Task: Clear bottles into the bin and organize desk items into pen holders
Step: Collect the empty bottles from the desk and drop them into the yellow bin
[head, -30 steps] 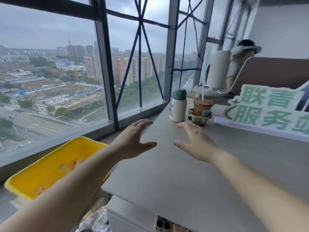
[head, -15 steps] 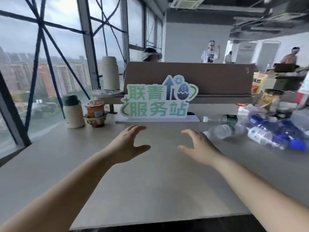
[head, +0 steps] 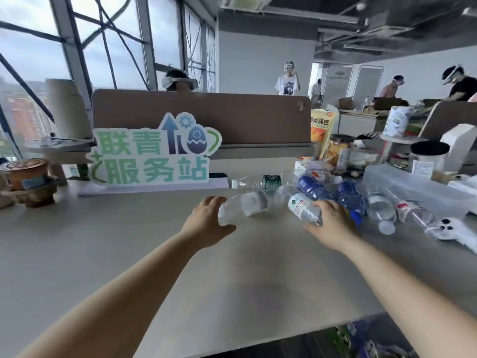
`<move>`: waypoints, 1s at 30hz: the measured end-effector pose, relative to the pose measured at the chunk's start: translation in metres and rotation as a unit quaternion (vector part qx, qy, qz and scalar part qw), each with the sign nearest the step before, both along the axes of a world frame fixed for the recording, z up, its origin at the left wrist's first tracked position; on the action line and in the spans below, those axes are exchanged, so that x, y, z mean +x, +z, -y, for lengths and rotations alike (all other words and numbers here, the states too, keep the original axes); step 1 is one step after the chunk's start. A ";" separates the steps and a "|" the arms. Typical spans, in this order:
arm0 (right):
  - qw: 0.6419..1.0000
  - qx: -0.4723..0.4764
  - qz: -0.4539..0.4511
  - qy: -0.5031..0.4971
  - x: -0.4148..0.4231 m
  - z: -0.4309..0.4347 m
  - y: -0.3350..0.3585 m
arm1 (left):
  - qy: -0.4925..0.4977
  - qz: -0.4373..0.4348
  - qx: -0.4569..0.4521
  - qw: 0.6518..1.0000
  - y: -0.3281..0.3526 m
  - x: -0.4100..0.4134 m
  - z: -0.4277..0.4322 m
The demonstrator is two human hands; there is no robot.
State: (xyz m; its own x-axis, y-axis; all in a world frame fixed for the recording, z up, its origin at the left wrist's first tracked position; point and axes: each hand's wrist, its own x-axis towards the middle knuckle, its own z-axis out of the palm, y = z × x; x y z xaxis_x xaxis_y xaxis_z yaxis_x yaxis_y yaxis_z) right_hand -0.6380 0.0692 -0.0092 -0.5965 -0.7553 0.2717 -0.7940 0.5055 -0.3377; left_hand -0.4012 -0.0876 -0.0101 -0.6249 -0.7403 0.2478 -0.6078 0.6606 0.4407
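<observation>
Bottles [head: 348,197] heaped on their sides on counter [head: 129,254], right of green sign [head: 152,153]. Left hand [head: 206,224] curled round end of clear bottle [head: 247,204]; right hand [head: 333,224] grips white-label bottle [head: 303,209], both at heap's near edge.

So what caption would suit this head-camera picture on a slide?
Left hand grips a clear bottle, right hand a labelled bottle, from the pile on the desk.

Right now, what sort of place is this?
Probably an open-plan office high in a city tower: a long desk with a brown partition screen, tall windows over distant buildings, and other people working farther back. Plastic bottles litter the desk.
</observation>
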 end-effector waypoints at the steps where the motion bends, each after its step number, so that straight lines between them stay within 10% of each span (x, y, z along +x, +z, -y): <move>1: 1.000 0.004 0.000 -0.006 -0.007 0.000 -0.003 | 0.015 0.000 0.002 1.000 -0.004 -0.009 0.002; 20: 0.995 -0.091 0.006 -0.032 -0.015 0.006 -0.035 | 0.058 -0.068 0.028 0.996 -0.044 -0.029 0.027; 30: 0.924 -0.317 -0.025 0.211 0.141 0.053 0.004 | 0.158 -0.215 -0.074 0.961 -0.004 0.169 -0.003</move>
State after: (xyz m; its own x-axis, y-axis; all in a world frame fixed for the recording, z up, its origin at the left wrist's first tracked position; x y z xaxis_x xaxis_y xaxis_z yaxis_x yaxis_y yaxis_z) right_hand -0.4973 0.0161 -0.0048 -0.2599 -0.5981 0.7581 -0.8976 -0.1398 -0.4180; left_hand -0.2321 -0.0842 -0.0143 -0.1900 -0.8133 0.5499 -0.5713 0.5471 0.6118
